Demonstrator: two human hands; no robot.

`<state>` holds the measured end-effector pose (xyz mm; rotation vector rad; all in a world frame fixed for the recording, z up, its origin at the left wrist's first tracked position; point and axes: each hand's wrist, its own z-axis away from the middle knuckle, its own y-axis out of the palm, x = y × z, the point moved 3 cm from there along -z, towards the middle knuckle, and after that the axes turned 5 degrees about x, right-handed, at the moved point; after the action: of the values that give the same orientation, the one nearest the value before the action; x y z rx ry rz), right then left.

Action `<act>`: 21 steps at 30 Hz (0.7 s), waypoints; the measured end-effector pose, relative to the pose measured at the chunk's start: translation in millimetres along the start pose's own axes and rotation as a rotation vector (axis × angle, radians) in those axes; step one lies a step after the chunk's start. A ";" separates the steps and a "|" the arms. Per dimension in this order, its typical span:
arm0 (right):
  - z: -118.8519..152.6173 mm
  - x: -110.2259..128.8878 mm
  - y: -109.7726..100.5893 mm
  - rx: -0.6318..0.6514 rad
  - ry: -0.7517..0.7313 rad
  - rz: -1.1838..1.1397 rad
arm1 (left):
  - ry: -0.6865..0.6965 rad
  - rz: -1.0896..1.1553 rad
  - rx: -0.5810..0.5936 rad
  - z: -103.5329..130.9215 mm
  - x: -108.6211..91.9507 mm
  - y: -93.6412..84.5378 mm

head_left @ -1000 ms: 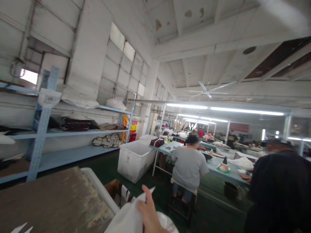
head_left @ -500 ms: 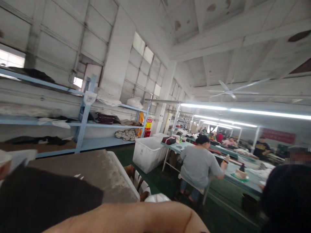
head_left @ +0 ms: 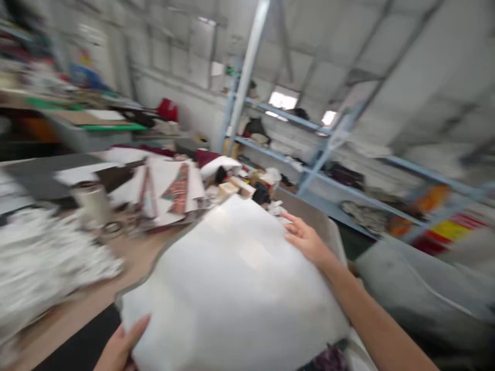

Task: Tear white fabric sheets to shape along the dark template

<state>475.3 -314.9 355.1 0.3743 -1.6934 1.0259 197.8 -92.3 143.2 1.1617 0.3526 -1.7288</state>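
Note:
A large white sheet [head_left: 232,278] with a thin dark edge fills the lower middle of the head view. My left hand [head_left: 121,345] grips its lower left side, thumb on top and the other fingers hidden beneath. At the upper right edge, my right hand [head_left: 305,239] is closed on the sheet, though motion blur softens the fingers. Whether the sheet is paper or backed material I cannot tell. Below my left hand lies a black piece [head_left: 85,340] on the brown tabletop [head_left: 143,255].
A heap of white material [head_left: 50,263] covers the table's left. Behind it stand a pale roll [head_left: 92,203] and white sheets with patterned pieces [head_left: 178,188]. Blue shelving [head_left: 266,147] lines the wall. A big whitish bin [head_left: 425,293] is at right.
The view has swung left and down, from the room with co-workers to the table. The white sheet now shows in both my hands; before, a forearm and a dark piece filled the foreground.

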 end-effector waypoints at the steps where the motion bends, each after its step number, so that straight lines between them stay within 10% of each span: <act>1: -13.2 -19.1 14.0 0.029 0.052 0.022 | -0.012 0.033 -0.064 6.3 2.3 -30.2; 5: -44.0 -77.8 70.1 0.185 0.184 0.082 | 0.018 0.081 -0.102 41.4 9.0 -107.1; 10: -59.9 -117.9 100.1 0.269 0.303 -0.003 | -0.031 0.121 -0.133 86.6 12.3 -135.4; 14: -79.9 -148.5 140.5 0.432 0.391 -0.048 | -0.068 0.022 -0.301 71.1 30.5 -163.3; 21: -113.3 -221.9 248.1 0.804 0.482 0.163 | -0.040 -0.877 -0.689 30.8 74.7 -200.8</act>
<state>460.9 -135.1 53.3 0.4525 -0.8382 1.7462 8.1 -60.1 43.9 0.4600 1.4634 -2.0659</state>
